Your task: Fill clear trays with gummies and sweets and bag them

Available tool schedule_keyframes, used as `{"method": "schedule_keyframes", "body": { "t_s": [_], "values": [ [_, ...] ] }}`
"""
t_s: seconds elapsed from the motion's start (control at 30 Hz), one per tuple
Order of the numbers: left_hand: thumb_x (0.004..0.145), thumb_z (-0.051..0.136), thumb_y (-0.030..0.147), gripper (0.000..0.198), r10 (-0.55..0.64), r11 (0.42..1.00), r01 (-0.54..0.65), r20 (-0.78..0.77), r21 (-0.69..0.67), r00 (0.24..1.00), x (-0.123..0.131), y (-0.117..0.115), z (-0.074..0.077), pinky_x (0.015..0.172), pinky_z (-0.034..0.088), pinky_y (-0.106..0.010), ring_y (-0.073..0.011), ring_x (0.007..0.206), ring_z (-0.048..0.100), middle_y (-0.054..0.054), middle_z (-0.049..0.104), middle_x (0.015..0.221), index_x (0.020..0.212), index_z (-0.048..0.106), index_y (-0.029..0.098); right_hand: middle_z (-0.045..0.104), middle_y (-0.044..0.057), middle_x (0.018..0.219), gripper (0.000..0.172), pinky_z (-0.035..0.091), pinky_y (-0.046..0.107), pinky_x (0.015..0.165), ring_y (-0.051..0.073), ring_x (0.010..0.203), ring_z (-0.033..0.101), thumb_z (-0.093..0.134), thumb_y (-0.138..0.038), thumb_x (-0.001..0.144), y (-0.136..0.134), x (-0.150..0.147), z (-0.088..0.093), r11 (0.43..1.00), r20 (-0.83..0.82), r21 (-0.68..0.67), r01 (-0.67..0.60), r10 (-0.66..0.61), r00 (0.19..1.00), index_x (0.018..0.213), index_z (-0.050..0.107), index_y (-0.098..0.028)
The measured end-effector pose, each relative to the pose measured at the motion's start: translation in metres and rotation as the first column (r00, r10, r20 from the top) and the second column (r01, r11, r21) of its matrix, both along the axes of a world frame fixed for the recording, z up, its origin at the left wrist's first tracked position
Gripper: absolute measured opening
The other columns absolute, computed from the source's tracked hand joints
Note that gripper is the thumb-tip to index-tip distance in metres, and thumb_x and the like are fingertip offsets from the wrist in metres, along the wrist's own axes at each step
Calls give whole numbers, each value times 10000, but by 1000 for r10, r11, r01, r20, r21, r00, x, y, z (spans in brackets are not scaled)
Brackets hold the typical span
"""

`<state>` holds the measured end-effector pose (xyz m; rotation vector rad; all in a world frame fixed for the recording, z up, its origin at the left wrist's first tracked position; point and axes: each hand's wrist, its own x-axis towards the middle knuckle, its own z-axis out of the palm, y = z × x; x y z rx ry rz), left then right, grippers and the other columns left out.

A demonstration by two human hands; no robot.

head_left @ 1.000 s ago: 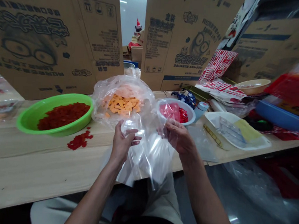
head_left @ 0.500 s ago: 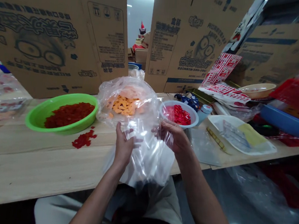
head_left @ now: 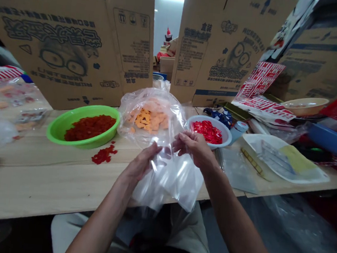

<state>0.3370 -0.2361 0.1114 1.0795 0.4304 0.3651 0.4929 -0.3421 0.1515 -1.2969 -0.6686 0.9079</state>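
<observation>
On the pale wooden table [head_left: 46, 182] I see a round green plastic bowl [head_left: 55, 128] of glossy red bits. Next come my left hand [head_left: 141, 165] and right hand [head_left: 196, 147], each grip pinched on a thin crinkly clear plastic bag [head_left: 172, 178] that hangs over the table's near edge. Since half a second ago, the hands have drawn closer together.

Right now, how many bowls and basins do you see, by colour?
Green plastic bowl holding red pieces: 1
White round bowl holding red pieces: 1
Beige shallow bowl, back right: 1
Blue plastic basin, far right: 1
Total: 4
</observation>
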Motion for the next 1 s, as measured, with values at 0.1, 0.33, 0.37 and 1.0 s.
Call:
{"method": "schedule_keyframes", "body": {
  "t_s": [0.1, 0.33, 0.37, 1.0],
  "values": [
    [677, 819, 479, 342, 112, 982, -113, 13, 155, 994, 9, -8, 2, 651, 443, -255, -167, 698, 614, -74, 709, 766, 763, 769, 152, 688, 35, 669, 328, 449, 226, 502, 127, 545, 604, 762, -445, 700, -4, 1, 5, 998, 120, -8, -60, 61, 991, 810, 632, -165],
    [563, 908, 381, 306, 313, 938, -313, 26, 147, 949, 17, -11, 8, 630, 406, -233, -103, 591, 529, -12, 654, 627, 621, 713, 152, 599, 0, 615, 271, 386, 230, 507, 94, 529, 495, 747, -403, 725, -26, 10, 11, 999, 281, -9, -37, 39, 959, 681, 611, -174],
    [552, 915, 380, 318, 321, 937, -322, 26, 140, 947, 17, -12, 9, 620, 401, -228, -97, 583, 520, -5, 645, 618, 611, 702, 151, 590, -1, 606, 292, 376, 232, 500, 92, 522, 484, 742, -419, 731, -26, 10, 10, 1000, 289, 3, -31, 29, 957, 657, 598, -176],
    [640, 871, 427, 333, 314, 941, -319, 58, 111, 948, 18, -17, 4, 654, 404, -228, -96, 606, 521, -5, 635, 632, 666, 714, 136, 610, 5, 634, 389, 381, 239, 529, 103, 537, 502, 798, -488, 708, -25, 11, -2, 993, 64, 111, -37, 30, 998, 700, 566, -175]
  ]
}}
